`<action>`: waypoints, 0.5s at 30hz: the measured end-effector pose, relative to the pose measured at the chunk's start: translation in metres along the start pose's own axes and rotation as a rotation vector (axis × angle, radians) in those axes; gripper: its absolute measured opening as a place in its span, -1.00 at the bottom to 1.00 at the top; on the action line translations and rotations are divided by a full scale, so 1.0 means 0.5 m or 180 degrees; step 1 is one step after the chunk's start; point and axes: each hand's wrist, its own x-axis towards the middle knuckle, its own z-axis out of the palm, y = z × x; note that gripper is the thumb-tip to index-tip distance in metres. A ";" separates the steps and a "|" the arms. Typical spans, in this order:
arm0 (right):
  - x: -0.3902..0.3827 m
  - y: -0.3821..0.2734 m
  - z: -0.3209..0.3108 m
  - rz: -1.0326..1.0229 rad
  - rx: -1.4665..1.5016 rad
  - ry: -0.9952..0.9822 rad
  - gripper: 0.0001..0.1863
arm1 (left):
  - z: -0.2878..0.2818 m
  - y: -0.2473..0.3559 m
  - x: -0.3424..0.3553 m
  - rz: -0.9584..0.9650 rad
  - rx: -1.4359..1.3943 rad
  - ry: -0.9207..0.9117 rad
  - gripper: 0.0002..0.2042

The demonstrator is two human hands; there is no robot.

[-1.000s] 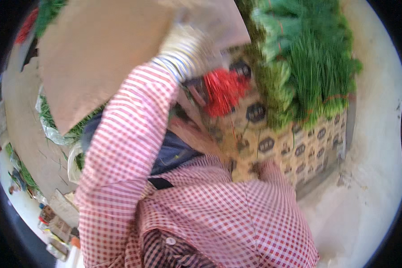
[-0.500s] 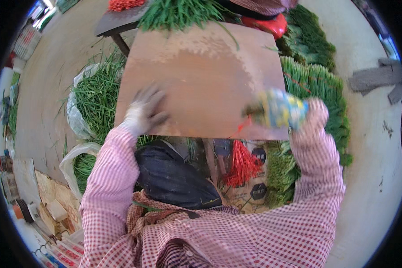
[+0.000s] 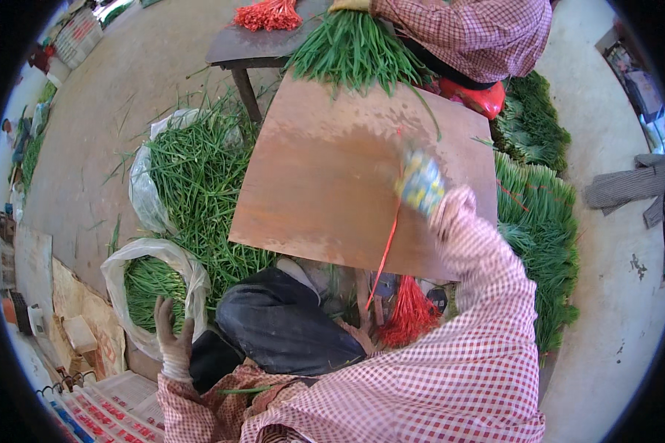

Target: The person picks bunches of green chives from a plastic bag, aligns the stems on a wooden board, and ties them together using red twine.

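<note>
My left hand point(image 3: 174, 334), in a greyish-white glove, is raised beside the white plastic bag point(image 3: 199, 277) of cut green stalks point(image 3: 154, 284). Its fingers are apart and nothing is in them. Over the right half of the wooden board point(image 3: 310, 184), my right hand point(image 3: 421, 184) wears a blue and yellow patterned glove and is blurred by motion. A long red tie strand point(image 3: 389, 247) runs through its grip, its lower end hanging past the near edge. Below that edge hangs a bundle of red ties point(image 3: 410, 317).
Across the board, a person's gloved hand point(image 3: 349, 5) rests on loose green stalks point(image 3: 358, 52). More red ties point(image 3: 267, 14) lie on a dark table point(image 3: 251, 46). Tied green bunches point(image 3: 536, 236) line the right side; a heap of stalks point(image 3: 203, 173) lies left.
My left hand has left the board and moved down and left toward the bag. My right hand has moved up and slightly left, drawing a red tie strand out. The view has shifted.
</note>
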 end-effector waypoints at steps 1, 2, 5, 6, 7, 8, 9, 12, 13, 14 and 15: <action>-0.042 -0.011 0.029 -0.0119 -0.0365 -0.0054 -0.18 | 0.011 -0.007 -0.016 -0.0035 -0.0151 0.0007 -0.40; -0.059 -0.018 0.070 -0.0271 -0.0672 -0.0124 -0.10 | 0.012 -0.006 -0.036 -0.0101 -0.0249 0.0048 -0.40; -0.001 -0.035 0.064 -0.0164 -0.0555 -0.0281 -0.01 | 0.025 0.032 -0.062 -0.0038 -0.0554 0.0025 -0.40; 0.043 -0.047 0.059 -0.0109 -0.0568 -0.0489 0.01 | 0.019 0.053 -0.072 0.0183 -0.0483 0.0085 -0.44; 0.077 -0.036 0.046 -0.0038 -0.0591 -0.0728 0.00 | 0.011 0.073 -0.067 0.0485 -0.0289 0.0029 -0.45; 0.106 -0.021 0.037 0.0026 -0.0608 -0.0979 0.00 | -0.009 0.096 -0.067 0.0768 -0.0085 -0.0018 -0.46; 0.123 -0.046 0.021 0.0035 -0.0616 -0.1258 -0.01 | -0.032 0.105 -0.082 0.0999 0.0142 -0.0028 -0.47; 0.169 -0.149 -0.032 -0.0037 -0.1847 -0.1321 -0.13 | -0.097 0.083 -0.181 0.0866 -0.0385 0.0396 -0.57; 0.187 -0.149 -0.062 -0.0241 -0.2076 -0.1056 -0.21 | -0.120 0.062 -0.225 0.0886 -0.0388 0.0581 -0.63; 0.214 -0.111 -0.093 -0.0469 -0.2188 -0.0718 -0.28 | -0.122 0.059 -0.258 0.0800 -0.0052 0.0886 -0.68; 0.235 -0.079 -0.118 -0.0759 -0.2100 -0.0384 -0.35 | -0.113 0.064 -0.272 0.0708 0.0321 0.1109 -0.73</action>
